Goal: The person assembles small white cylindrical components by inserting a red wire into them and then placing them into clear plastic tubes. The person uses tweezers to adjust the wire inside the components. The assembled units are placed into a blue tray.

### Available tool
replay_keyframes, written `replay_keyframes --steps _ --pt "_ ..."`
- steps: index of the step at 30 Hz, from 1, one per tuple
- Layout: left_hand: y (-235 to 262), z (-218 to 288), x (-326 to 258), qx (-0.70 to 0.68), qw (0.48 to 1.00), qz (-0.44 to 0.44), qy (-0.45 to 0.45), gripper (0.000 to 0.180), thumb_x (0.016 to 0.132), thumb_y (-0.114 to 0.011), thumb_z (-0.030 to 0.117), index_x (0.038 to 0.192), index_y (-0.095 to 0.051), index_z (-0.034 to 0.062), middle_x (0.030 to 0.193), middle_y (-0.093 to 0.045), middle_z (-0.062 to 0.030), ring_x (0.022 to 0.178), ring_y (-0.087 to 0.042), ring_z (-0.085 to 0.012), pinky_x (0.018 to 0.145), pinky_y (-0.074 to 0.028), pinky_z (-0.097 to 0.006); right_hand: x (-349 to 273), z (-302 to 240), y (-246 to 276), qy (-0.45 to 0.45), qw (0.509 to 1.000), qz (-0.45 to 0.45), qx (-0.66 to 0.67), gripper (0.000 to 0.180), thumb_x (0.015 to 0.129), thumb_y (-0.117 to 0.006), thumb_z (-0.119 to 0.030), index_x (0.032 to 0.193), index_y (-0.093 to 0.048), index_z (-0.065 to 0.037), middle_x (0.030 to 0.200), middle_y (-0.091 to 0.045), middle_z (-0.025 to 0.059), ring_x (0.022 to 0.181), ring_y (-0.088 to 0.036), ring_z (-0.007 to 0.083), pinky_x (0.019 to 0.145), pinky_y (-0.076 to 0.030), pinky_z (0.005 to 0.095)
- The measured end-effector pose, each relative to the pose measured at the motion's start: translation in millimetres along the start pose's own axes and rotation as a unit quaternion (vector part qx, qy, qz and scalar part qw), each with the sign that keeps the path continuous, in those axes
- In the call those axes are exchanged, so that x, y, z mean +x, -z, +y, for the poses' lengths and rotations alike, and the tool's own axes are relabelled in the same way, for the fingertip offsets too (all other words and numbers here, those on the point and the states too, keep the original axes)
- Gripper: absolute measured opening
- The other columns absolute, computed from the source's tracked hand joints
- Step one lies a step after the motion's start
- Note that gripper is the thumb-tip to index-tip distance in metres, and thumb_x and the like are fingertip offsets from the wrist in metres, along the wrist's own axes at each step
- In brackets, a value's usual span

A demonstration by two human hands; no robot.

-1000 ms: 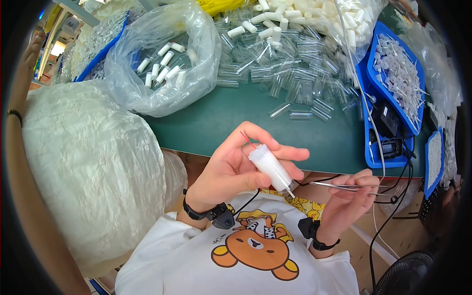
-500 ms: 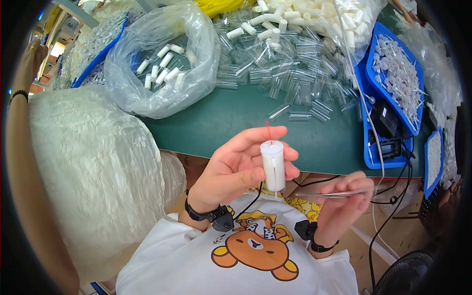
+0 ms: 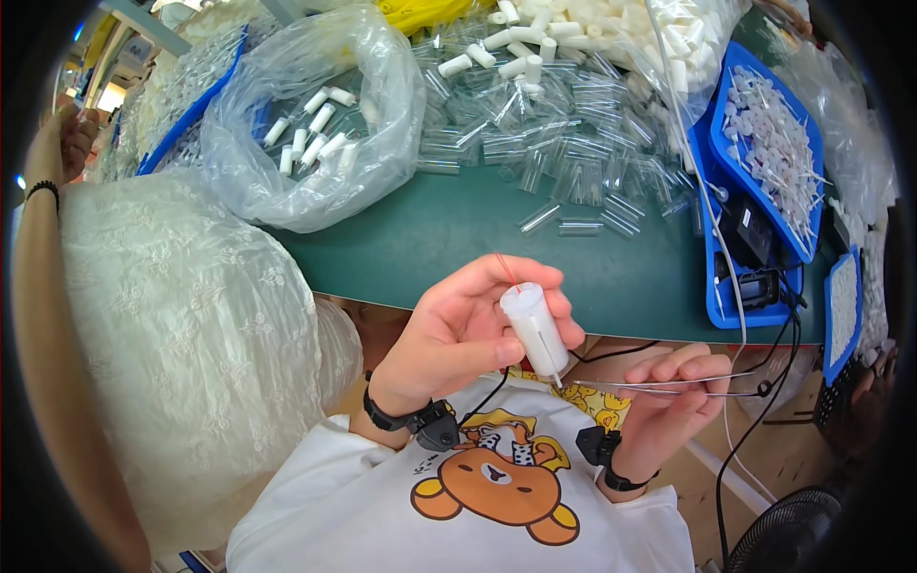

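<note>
In the head view, a white cylinder (image 3: 535, 329) is held tilted above the person's lap, just in front of the edge of the green table (image 3: 411, 250). It is gripped between the thumb and curled fingers of the left hand (image 3: 451, 329). From its upper end a thin red wire (image 3: 505, 270) is led out past the forefinger, and at its lower end a small pin (image 3: 560, 381) is seen. Metal tweezers (image 3: 659, 388) are held between the thumb and fingers of the right hand (image 3: 680, 387); their prongs are spread toward the right, and their converging left end is placed just beside the pin. A black strap (image 3: 382, 413) is worn on the left wrist.

On the table, short white rolls (image 3: 323, 117) are gathered in a clear plastic bag (image 3: 229, 143). Clear tubes (image 3: 578, 158) are heaped beside it, with more white cylinders (image 3: 549, 27) piled behind. At the right, small white parts (image 3: 764, 124) are contained in a blue tray (image 3: 814, 181).
</note>
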State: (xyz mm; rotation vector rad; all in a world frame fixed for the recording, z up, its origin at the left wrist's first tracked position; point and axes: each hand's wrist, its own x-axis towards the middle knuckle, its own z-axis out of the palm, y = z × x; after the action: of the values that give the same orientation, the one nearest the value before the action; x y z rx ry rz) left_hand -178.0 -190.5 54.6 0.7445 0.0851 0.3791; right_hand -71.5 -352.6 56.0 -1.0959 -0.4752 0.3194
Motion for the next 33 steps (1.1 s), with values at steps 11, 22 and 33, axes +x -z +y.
replay_keyframes --steps 11,22,33 --pt "-9.5 -1.3 -0.2 -0.073 0.995 -0.054 -0.03 0.038 0.084 -0.051 0.006 0.113 -0.028 0.0079 0.106 -0.044 -0.0285 0.073 -0.062 -0.0343 0.053 -0.055 -0.034 4.2 0.2 -7.8 -0.023 0.999 0.011 0.042 0.033 0.089 -0.051 -0.033 0.086 -0.044 -0.001 0.065 -0.045 0.0059 0.042 -0.04 0.0125 0.038 -0.033 0.0232" --pt "-8.1 -9.4 -5.5 -0.09 0.974 -0.199 -0.063 0.036 0.084 -0.045 -0.011 0.118 -0.037 -0.0055 0.122 -0.042 -0.0242 0.097 -0.057 -0.0277 0.078 -0.048 -0.036 20.1 1.5 -26.9 0.173 0.94 -0.265 -0.127 0.062 0.05 -0.088 -0.021 0.101 -0.058 -0.001 0.053 -0.047 -0.001 0.041 -0.039 0.0067 0.037 -0.024 0.0196" --pt "-5.5 -11.5 -10.3 -0.123 0.98 -0.155 -0.025 0.033 0.08 -0.055 -0.009 0.111 -0.046 -0.0104 0.116 -0.051 -0.0236 0.098 -0.058 -0.0293 0.082 -0.048 -0.037 19.5 6.5 -34.9 0.181 0.948 -0.255 -0.051 0.054 0.052 -0.086 -0.01 0.096 -0.055 -0.002 0.053 -0.051 0.002 0.042 -0.047 0.0092 0.036 -0.03 0.019"
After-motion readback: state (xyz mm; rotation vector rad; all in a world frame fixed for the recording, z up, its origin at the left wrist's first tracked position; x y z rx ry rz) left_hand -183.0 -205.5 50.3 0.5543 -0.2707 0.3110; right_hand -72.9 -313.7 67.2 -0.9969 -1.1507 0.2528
